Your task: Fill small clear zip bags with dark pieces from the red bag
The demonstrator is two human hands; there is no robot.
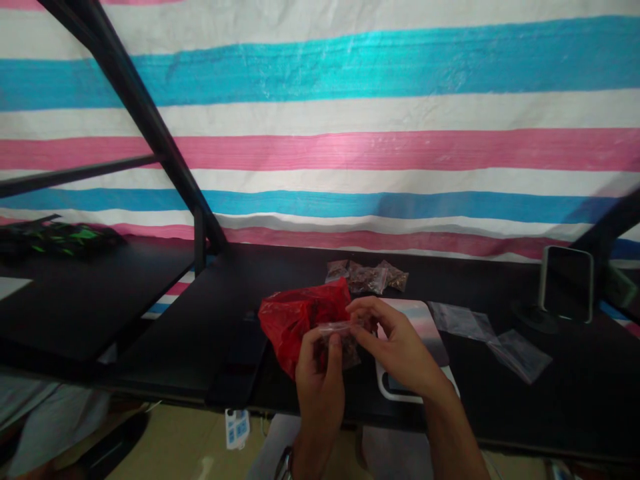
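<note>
**While I'm pinching a small clear plastic bag (340, 337), a red bag is bulging behind it**

The small bag is hanging between my hands, just above the black desk (215, 320), with something dark brown inside that I can't make out. My left hand (320, 393) is closing on it, the thumb pressing its front and the other fingers curling out of sight behind. My right hand (400, 343) is gripping its upper edge between thumb and fingertips (357, 307). A crumpled red plastic bag (295, 327) is sitting just behind my left hand. Beyond it, three small clear packets of brown bits (367, 278) are lying together on the desk. A pink-and-blue pad (415, 317) is lying beneath my right hand, two flat clear bags (493, 340) are lying to its right, and a phone (567, 283) is standing upright farther along.
</note>
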